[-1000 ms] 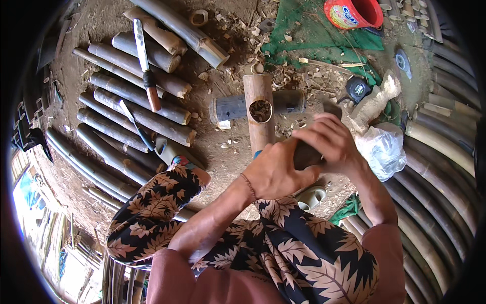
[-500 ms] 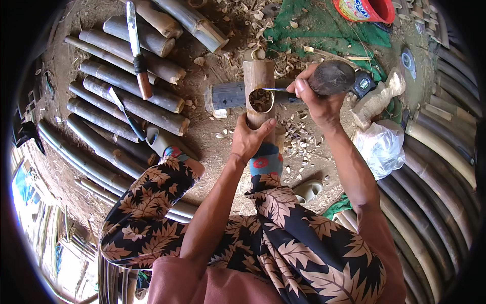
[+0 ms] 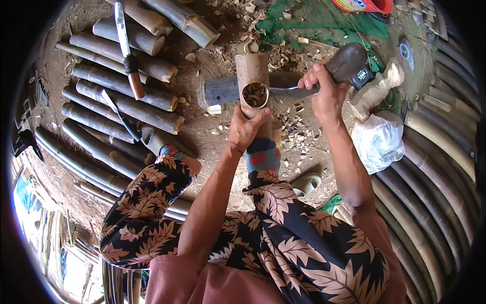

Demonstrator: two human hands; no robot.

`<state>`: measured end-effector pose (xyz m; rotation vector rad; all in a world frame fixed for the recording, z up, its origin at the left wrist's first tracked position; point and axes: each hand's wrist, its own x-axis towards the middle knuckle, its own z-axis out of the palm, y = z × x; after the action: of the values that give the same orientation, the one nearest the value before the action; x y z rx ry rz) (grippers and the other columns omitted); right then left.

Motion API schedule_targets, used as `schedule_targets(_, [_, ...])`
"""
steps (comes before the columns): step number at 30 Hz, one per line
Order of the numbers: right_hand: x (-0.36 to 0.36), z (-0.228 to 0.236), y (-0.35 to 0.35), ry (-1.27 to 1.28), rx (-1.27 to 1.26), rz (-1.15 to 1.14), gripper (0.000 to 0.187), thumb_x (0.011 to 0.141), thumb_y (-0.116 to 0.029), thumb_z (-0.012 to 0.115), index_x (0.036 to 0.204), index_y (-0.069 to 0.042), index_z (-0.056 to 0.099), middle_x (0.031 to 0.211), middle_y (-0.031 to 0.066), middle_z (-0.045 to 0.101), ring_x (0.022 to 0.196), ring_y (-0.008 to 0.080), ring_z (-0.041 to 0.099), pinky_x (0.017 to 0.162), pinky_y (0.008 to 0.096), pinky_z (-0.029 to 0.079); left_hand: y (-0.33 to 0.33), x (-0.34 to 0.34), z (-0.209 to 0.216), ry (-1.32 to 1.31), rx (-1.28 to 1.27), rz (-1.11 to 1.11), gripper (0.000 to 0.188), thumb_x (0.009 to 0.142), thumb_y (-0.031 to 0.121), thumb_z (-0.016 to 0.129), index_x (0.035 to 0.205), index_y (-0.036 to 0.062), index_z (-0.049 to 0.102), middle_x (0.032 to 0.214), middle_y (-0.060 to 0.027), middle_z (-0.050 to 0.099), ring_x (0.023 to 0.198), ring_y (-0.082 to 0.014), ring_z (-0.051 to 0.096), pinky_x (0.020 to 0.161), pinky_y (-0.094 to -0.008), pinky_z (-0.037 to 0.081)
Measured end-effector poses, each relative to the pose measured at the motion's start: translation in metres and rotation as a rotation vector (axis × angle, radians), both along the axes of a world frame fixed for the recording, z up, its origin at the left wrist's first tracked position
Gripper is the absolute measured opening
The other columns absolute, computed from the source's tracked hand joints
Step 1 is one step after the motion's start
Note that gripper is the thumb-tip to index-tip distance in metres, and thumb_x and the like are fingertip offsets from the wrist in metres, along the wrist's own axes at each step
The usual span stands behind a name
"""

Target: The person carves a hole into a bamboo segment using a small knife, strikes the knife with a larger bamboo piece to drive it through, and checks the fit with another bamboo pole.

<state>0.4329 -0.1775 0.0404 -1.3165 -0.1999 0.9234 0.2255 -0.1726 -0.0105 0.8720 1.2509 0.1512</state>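
Observation:
A pale bamboo tube (image 3: 251, 67) stands tilted in front of me, a round opening in its side showing curled shavings (image 3: 255, 95). My left hand (image 3: 245, 127) grips its near end, thumb on the right and fingers on the left. In my right hand (image 3: 326, 91) is a knife (image 3: 348, 62) with a thick, dark, rounded handle. Its thin, bent blade reaches left to the opening's right rim; whether the tip touches is too small to tell. Behind the tube a dark bamboo piece (image 3: 218, 92) lies crosswise on the ground.
Bamboo lengths (image 3: 129, 96) lie in rows at left, a large knife (image 3: 123, 35) and a smaller knife (image 3: 116, 109) on them. More poles (image 3: 430, 177) line the right. Nearby are a plastic bag (image 3: 377, 142), a tape measure (image 3: 361, 77), a root-like wood piece (image 3: 377, 93) and scattered chips (image 3: 298, 129).
My right hand has drawn the knife slightly right, its blade going from across the opening to its right rim, the handle tipping up and away. My left hand keeps its grip. The view shifted a little.

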Motion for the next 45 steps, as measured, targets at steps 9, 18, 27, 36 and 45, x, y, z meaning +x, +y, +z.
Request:
schedule_targets(9, [0.007,0.004,-0.017,0.053,-0.056,0.160,0.017,0.081,-0.013,0.072,0.088,-0.002,0.062,0.075,0.0041,0.059,0.071,0.0164,0.057,0.070,0.0367,0.052,0.009,-0.006,0.000,-0.207,-0.115,0.025,0.087,0.068,0.045,0.086,0.126,-0.0058,0.045,0.116,-0.0149,0.060,0.105,-0.0213,0.058,0.092,-0.0332,0.047])
schedule_targets(18, [-0.055,0.043,-0.065,-0.811,0.316,0.971,0.030,0.065,-0.018,0.076,0.089,-0.009,0.061,0.090,0.0039,0.058,0.091,0.0249,0.056,0.086,0.0401,0.046,0.009,-0.019,-0.009,-0.381,-0.341,0.095,0.067,0.076,0.030,0.082,0.126,0.0014,0.048,0.114,-0.0068,0.059,0.106,-0.0172,0.055,0.093,-0.0323,0.045])
schedule_targets(27, [-0.050,0.035,-0.073,-1.016,0.341,1.115,0.018,0.071,-0.014,0.068,0.086,-0.010,0.059,0.085,0.0018,0.052,0.087,0.0213,0.055,0.088,0.0391,0.046,0.014,-0.001,0.006,-0.220,-0.166,-0.002,0.070,0.071,0.039,0.086,0.118,-0.0009,0.053,0.103,-0.0067,0.063,0.092,-0.0156,0.058,0.084,-0.0302,0.049])
schedule_targets(36, [-0.036,0.005,-0.085,-1.271,0.345,1.155,0.014,0.071,-0.014,0.064,0.083,-0.014,0.057,0.084,-0.0008,0.050,0.089,0.0176,0.054,0.095,0.0387,0.047,-0.005,0.020,-0.004,0.184,0.095,0.024,0.077,0.065,0.048,0.087,0.111,-0.0056,0.056,0.100,-0.0131,0.068,0.092,-0.0163,0.064,0.080,-0.0308,0.052])
schedule_targets(45, [-0.034,0.041,-0.056,-0.950,0.380,1.123,0.015,0.071,-0.014,0.065,0.085,-0.011,0.060,0.088,0.0023,0.052,0.091,0.0213,0.055,0.095,0.0436,0.048,0.003,-0.015,0.003,-0.317,-0.143,0.160,0.076,0.073,0.038,0.084,0.125,-0.0025,0.046,0.109,-0.0091,0.061,0.098,-0.0178,0.057,0.090,-0.0317,0.047])
